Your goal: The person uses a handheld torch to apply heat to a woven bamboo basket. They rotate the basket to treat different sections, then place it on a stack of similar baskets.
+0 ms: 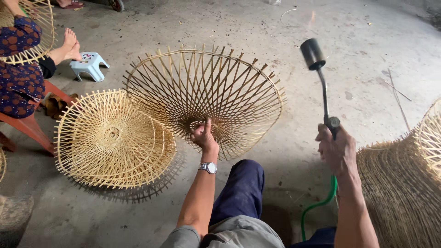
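My left hand (204,137) grips the small centre ring of an open bamboo lattice bowl (239,78), tilted up on edge so its hollow faces me. My right hand (336,148) holds the grip of a gas torch (317,64), whose black nozzle points up and away with a faint flame above it. A green hose (317,206) runs down from the torch past my leg. The torch head is to the right of the bowl's rim, apart from it.
A pile of finished pale bamboo bowls (110,140) lies on the concrete floor at left. More woven pieces (404,183) stack at right. Another person (20,59) sits on a red chair at far left, beside a small blue stool (89,64).
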